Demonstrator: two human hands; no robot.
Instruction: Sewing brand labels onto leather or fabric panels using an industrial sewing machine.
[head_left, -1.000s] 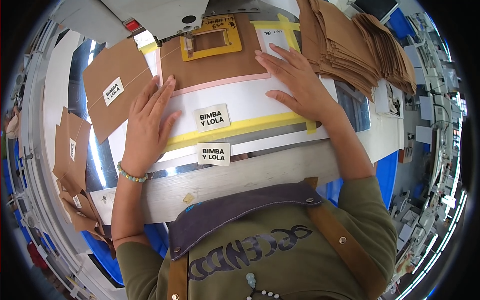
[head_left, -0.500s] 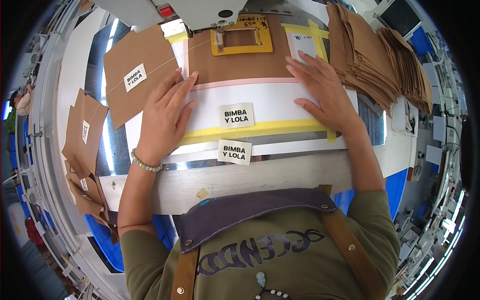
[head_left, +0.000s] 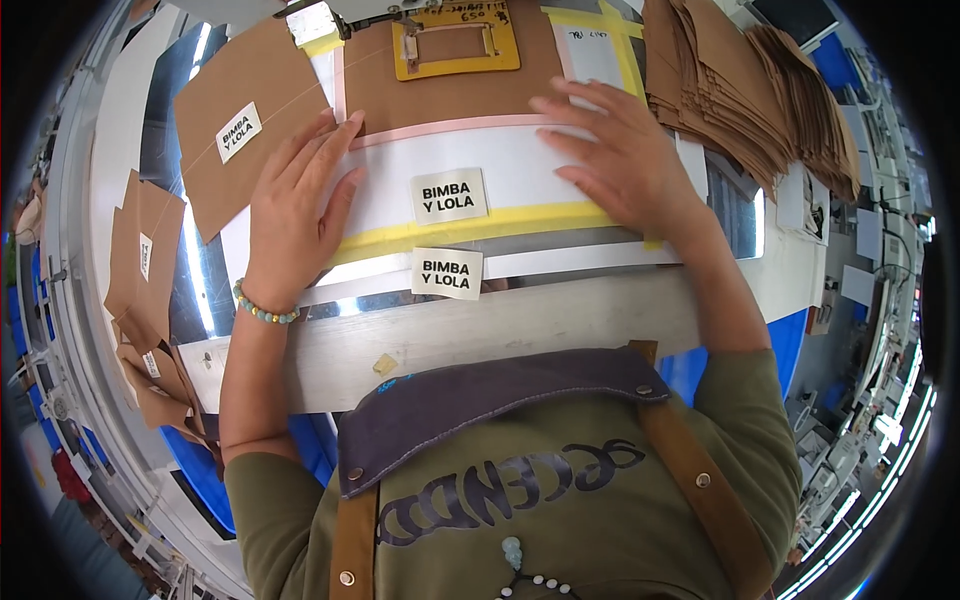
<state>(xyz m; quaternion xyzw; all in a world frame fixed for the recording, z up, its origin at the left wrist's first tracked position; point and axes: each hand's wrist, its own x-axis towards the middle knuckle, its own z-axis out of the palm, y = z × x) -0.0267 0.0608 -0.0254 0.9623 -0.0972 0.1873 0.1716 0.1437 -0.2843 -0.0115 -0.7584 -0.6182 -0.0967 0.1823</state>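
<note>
A brown sheet panel (head_left: 450, 105) lies on a white template board (head_left: 370, 180) edged with pink and yellow tape. On the panel rests a yellow plate (head_left: 459, 72) with a rectangular window, under a machine's metal arm. My left hand (head_left: 290, 205) lies flat, its fingertips at the panel's near left corner. My right hand (head_left: 625, 160), slightly blurred, has its fingers spread over the near right corner; I cannot tell whether it touches. Two small cream labels with black lettering lie nearer me: one label (head_left: 449, 195) on the board, the other label (head_left: 447, 273) below the yellow tape.
Another brown panel with a sewn-on label (head_left: 215, 170) lies left, a thread crossing it. More labelled panels (head_left: 145, 265) hang over the table's left edge. Tall stacks of brown panels (head_left: 715, 90) stand at the right. A grey table edge (head_left: 520, 325) runs before me, with blue bins (head_left: 785, 350) below.
The whole view has shifted, so the table appears higher and further left. My right hand has moved slightly toward me and left over the panel's corner. My left hand stays by its corner.
</note>
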